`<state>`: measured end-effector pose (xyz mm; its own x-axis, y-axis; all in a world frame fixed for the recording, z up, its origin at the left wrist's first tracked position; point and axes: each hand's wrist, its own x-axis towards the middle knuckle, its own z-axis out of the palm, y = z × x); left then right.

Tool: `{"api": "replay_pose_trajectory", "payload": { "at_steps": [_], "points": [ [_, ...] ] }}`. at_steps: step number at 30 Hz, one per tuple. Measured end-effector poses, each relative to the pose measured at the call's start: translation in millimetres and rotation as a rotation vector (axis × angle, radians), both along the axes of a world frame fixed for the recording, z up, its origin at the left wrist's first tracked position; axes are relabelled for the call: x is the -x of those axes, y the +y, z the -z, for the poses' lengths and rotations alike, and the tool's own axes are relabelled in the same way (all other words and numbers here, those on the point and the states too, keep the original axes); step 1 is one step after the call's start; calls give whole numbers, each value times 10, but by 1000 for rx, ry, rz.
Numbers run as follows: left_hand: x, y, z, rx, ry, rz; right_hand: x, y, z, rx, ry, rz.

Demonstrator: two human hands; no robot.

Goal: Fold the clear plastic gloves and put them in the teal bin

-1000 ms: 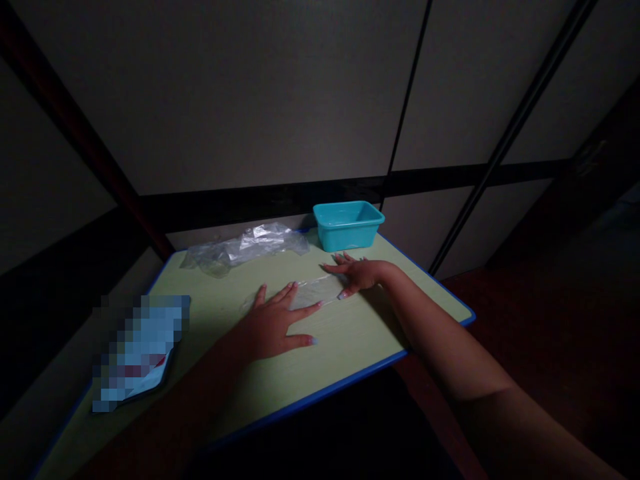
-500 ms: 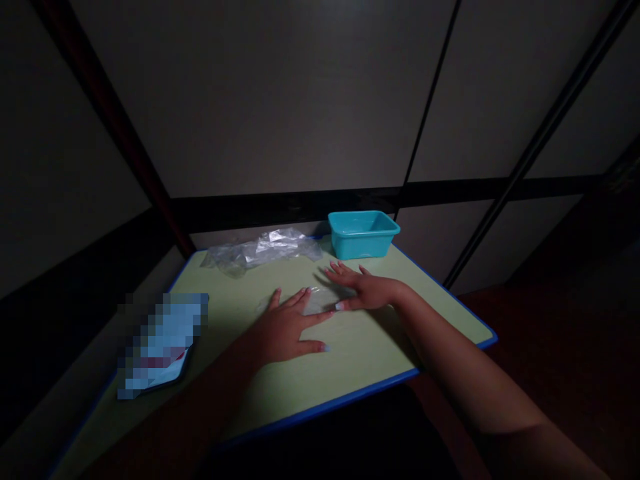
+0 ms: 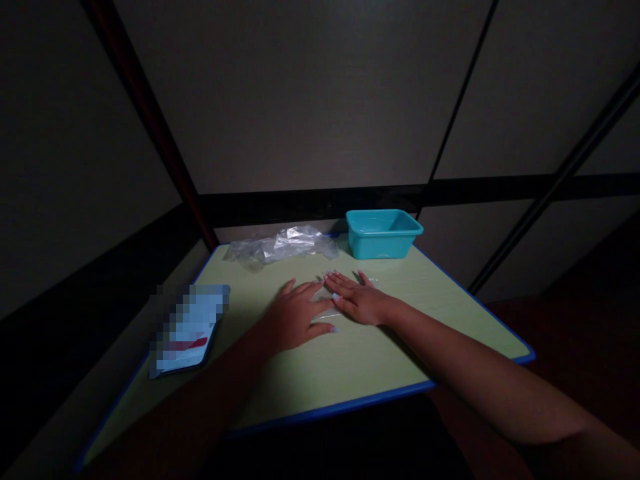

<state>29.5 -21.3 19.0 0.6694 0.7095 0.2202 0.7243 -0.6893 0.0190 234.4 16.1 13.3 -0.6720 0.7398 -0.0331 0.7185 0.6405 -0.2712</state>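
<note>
A small clear plastic sheet or bag (image 3: 327, 311) lies flat on the light green table (image 3: 350, 367), mostly covered by my hands. My left hand (image 3: 299, 316) rests palm down on its left part, fingers spread, holding nothing. My right hand (image 3: 361, 300) lies palm down over its right part with the fingers stretched out. The fingertips of the two hands are close together near the sheet's middle; whether they touch is unclear.
Crumpled clear plastic (image 3: 295, 245) lies along the table's back edge. A turquoise bin (image 3: 383, 245) stands at the back right. On the left is a phone-like device (image 3: 193, 333) with a lit, pixelated screen. Dark panels rise behind the table.
My right hand has come down flatter onto the plastic, and its fingers are nearer my left hand. The whole view has shifted, so the table and objects appear further right.
</note>
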Motion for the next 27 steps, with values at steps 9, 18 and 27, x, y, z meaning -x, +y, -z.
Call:
{"api": "replay_pose_trajectory", "payload": {
  "at_steps": [9, 18, 27],
  "points": [
    [215, 148, -57, -81, -289, -409, -105, 91, -63, 66, -54, 36],
    [-14, -63, -28, 5, -185, -279, -163, 168, -50, 58, -56, 84],
    [219, 131, -4, 202, -221, -193, -187, 197, -43, 63, -50, 92]
  ]
}}
